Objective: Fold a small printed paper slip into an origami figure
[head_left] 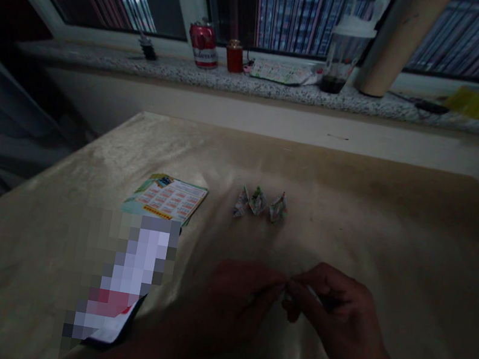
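Note:
Fingertip to fingertip, my left hand (243,293) and my right hand (336,315) meet above the near part of the table. Both are closed in a pinch. A tiny pale bit shows between them, but the fingers cover most of it and its kind cannot be made out. Beyond my hands stand three small folded paper pieces with coloured print: a left one (241,202), a middle one (257,201) and a right one (278,207). A stack of printed paper sheets (167,197) lies to the left, with a phone (124,289) nearer me, its screen blurred out.
The table (375,214) reaches to the wall below a granite windowsill (161,71). On the sill are a red drink can (204,45), an orange-red jar (234,56), a printed packet (280,72), a clear cup with dark liquid (336,67) and a cardboard tube (397,46).

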`<state>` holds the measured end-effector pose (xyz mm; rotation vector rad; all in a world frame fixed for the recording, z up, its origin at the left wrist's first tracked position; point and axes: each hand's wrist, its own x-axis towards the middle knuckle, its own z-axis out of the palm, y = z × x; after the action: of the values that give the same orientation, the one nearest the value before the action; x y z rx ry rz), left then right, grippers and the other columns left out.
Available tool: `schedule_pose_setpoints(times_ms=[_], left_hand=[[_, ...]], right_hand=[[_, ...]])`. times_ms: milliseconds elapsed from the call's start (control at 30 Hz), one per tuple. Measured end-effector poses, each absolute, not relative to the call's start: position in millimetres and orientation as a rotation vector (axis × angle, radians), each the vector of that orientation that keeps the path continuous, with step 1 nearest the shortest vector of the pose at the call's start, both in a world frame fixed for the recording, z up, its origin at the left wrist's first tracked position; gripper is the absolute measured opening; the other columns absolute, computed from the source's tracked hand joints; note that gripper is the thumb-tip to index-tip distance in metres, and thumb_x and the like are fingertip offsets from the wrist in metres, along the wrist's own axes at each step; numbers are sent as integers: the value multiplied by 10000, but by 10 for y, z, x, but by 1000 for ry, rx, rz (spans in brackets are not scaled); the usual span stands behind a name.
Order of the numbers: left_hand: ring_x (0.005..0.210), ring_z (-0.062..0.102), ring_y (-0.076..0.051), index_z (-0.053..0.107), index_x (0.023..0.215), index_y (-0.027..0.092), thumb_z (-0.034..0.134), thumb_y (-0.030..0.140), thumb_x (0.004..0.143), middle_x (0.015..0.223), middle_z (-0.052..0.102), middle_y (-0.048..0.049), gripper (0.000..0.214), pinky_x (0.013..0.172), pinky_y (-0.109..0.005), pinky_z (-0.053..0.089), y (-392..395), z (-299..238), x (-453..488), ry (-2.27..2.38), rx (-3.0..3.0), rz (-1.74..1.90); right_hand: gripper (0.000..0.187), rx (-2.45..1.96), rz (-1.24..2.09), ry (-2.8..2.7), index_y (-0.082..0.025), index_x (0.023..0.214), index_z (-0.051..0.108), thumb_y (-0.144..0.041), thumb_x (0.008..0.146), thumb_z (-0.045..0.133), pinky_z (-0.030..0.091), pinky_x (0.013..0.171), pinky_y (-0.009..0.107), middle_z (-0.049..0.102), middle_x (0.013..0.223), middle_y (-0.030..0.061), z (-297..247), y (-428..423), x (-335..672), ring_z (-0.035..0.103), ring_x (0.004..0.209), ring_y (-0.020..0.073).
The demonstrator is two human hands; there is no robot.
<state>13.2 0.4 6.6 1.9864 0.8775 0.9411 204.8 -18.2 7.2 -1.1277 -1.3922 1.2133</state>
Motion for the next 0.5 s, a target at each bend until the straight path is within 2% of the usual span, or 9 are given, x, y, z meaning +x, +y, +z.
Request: schedule_pose_setpoints(times_ms=[100, 200, 400, 500], left_hand=[[586, 639, -117, 774, 851, 167, 655, 256, 929, 699, 738, -18, 168, 569, -215, 475, 41, 37, 179, 994, 1579, 892], [533, 635, -112, 781, 844, 151, 714, 314, 885, 701, 749, -29, 180, 521, -210, 494, 91, 22, 203, 898, 1216, 819], [567, 685, -125, 784, 814, 142, 756, 321, 851, 687, 757, -29, 185, 559, -217, 536, 120, 83, 152, 885, 1134, 762], [525, 670, -117, 759, 744, 132, 765, 311, 836, 629, 731, -15, 202, 523, -205, 517, 107, 109, 131, 972, 1135, 726]], right_hand=[[124, -1136, 1252, -1407, -183, 828, 758, -292, 888, 750, 575, 539, 187, 747, 659, 17, 79, -138, 2090, 713, 584, 125], [87, -1116, 1255, -1420, -191, 857, 780, -266, 890, 749, 563, 536, 165, 757, 673, 12, 100, -114, 2146, 709, 575, 107], [137, -1132, 1381, -1327, -185, 856, 774, -313, 898, 748, 562, 548, 169, 751, 640, 10, 102, -121, 2164, 700, 575, 104], [160, -1148, 1394, -1315, -179, 834, 756, -325, 899, 747, 560, 561, 172, 754, 648, 16, 95, -137, 2159, 702, 586, 106]])
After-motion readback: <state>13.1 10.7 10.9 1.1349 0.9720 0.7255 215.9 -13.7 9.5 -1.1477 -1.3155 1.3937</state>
